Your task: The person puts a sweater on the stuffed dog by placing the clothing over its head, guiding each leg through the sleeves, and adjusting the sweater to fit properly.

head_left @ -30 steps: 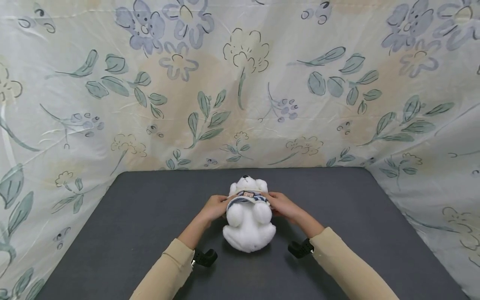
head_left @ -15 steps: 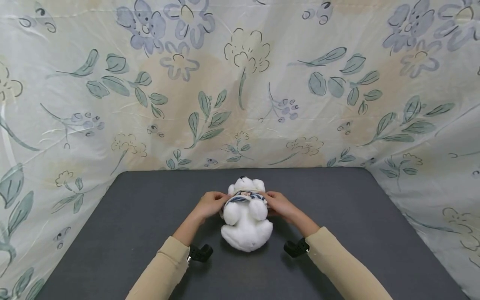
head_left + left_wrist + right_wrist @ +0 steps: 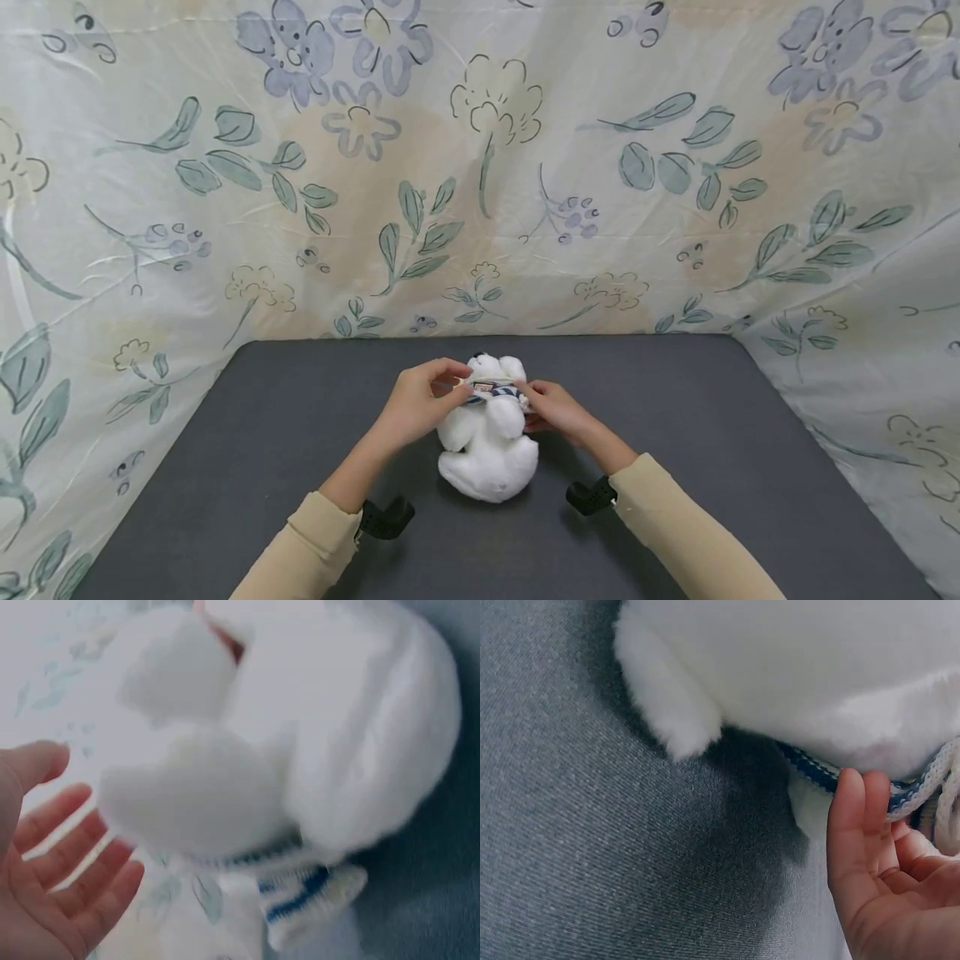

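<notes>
A white plush bear (image 3: 487,467) lies on its back, its head toward the far table edge. It wears a blue-and-white striped knitted sweater (image 3: 508,390), bunched up near its chest. My left hand (image 3: 412,404) is raised at the bear's left side; in the left wrist view its fingers (image 3: 71,851) are spread apart and loosely bent, holding nothing. My right hand (image 3: 558,410) pinches the sweater's edge on the other side. The right wrist view shows its fingers (image 3: 847,832) against the knitted hem (image 3: 810,769); the thumb is partly out of sight.
A dark grey table (image 3: 262,467) lies under the bear. Behind and at the sides hangs a floral curtain (image 3: 525,167). Black wrist-worn devices (image 3: 386,518) jut inward from both sleeves, above the tabletop.
My left hand has come off the sweater's side, rising and spreading its fingers. The bear has shifted slightly left and tilted. My right hand stays at the sweater, slightly further left.
</notes>
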Motion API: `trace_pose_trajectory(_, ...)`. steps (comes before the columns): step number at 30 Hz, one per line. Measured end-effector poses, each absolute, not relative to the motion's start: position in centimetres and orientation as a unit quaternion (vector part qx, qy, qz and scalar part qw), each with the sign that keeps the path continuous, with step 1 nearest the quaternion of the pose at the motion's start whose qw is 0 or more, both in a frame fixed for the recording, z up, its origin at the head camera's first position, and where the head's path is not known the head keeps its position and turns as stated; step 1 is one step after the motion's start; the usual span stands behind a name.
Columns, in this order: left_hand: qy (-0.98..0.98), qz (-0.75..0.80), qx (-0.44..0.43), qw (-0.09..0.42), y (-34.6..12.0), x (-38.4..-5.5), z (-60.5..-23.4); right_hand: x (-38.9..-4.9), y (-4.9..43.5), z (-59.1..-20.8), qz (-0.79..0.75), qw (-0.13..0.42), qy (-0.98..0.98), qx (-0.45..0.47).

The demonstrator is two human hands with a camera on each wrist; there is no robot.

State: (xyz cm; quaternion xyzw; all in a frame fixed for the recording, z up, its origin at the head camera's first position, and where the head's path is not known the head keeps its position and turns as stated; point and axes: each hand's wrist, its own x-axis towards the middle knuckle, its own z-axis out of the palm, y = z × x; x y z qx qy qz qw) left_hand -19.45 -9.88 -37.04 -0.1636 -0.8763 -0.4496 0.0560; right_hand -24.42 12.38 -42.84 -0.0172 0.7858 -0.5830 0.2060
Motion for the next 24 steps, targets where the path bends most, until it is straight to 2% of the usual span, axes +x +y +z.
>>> trace_pose_trajectory(3,-0.874,-0.424,-0.233,0.058,-9.2,-18.7,-37.0,-24.3,12.2,-42.8,-0.584,0.204,0.785,-0.020)
trace_pose_trajectory(6,-0.876,-0.397,-0.265,0.063,-8.7,-18.2,-37.2,-24.2,12.1,-42.8,-0.582,0.198,0.788,-0.025)
trace_pose_trajectory(18,-0.894,-0.356,-0.253,0.099,-8.1,-17.6,-38.1,-23.4,12.5,-42.8,-0.564,0.161,0.808,-0.062)
trace_pose_trajectory(21,-0.893,-0.356,-0.254,0.109,-8.0,-17.5,-38.2,-23.2,12.7,-42.8,-0.544,0.136,0.825,-0.071)
trace_pose_trajectory(24,-0.890,-0.357,-0.256,0.119,-8.0,-17.6,-38.3,-22.9,13.1,-42.8,-0.525,0.085,0.843,-0.081)
